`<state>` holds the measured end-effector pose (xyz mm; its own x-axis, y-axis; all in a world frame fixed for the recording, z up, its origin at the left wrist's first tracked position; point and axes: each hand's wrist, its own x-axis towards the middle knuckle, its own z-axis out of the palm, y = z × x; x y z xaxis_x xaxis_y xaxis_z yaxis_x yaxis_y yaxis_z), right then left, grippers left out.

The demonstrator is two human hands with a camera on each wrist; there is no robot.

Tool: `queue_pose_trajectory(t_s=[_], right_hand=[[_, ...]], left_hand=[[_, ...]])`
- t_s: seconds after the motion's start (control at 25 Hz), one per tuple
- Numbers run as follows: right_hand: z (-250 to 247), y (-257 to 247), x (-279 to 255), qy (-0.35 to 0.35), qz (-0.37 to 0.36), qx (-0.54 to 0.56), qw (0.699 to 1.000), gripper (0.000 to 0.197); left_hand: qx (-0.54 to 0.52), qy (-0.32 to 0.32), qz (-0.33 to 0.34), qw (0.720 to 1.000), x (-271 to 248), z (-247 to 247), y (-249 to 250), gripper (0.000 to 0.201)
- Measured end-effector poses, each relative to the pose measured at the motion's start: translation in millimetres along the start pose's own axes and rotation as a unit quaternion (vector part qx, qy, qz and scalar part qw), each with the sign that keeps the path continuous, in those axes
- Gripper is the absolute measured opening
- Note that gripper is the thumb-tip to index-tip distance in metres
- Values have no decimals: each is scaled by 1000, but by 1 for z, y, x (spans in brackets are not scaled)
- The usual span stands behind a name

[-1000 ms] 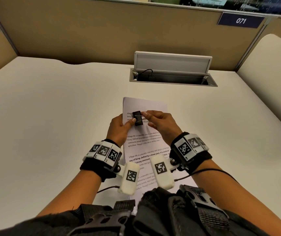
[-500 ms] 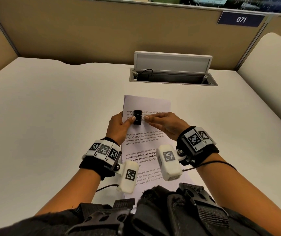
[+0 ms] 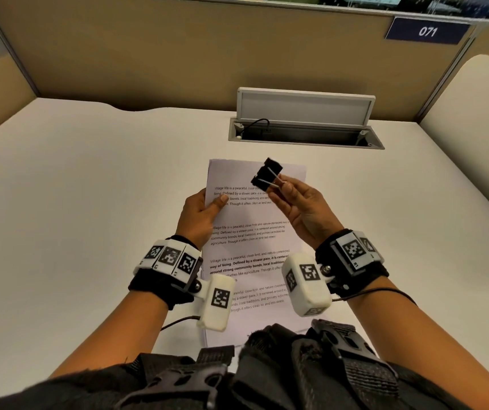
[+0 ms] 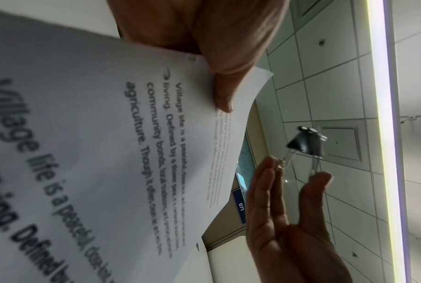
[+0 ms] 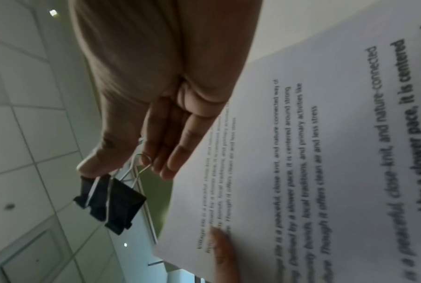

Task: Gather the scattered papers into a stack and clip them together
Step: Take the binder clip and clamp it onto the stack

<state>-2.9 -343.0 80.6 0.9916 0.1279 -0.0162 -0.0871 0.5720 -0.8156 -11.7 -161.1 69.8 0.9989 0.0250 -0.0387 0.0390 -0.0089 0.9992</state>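
Note:
A stack of white printed papers (image 3: 252, 241) is lifted off the desk, its top edge pointing away from me. My left hand (image 3: 204, 213) grips its left edge near the top, thumb (image 4: 223, 88) pressed on the front sheet (image 4: 95, 114). My right hand (image 3: 299, 207) pinches the wire handles of a black binder clip (image 3: 266, 175), which hangs in the air over the upper middle of the page. The clip (image 5: 112, 203) is apart from the paper (image 5: 313, 153), with its mouth spread open in the left wrist view (image 4: 306, 144).
The white desk (image 3: 89, 217) lies all around. An open cable tray with a raised grey lid (image 3: 305, 119) sits at the back, just beyond the papers. Brown partition walls close off the far side, and a second white surface (image 3: 474, 113) stands at the right.
The left hand has let go of the clip and now grips the papers' left edge. The right hand has rotated palm-up and lifted the clip towards the top of the sheet.

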Motion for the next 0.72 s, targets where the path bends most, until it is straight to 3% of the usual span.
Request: queue_pose_trajectory(t_s=[0.2,0.52,0.72], right_hand=[[6,-10,7,37,-63,-14,997,28],[4,3,11,-40,0,-121,992,34],[8,5,13,-9,64,-130,989,30]], left_hand=[[4,6,12,1000,2,-1,4,16],[4,3,16,1000,2,0,3,15],[6,0,21,1000,2,2,2,14]])
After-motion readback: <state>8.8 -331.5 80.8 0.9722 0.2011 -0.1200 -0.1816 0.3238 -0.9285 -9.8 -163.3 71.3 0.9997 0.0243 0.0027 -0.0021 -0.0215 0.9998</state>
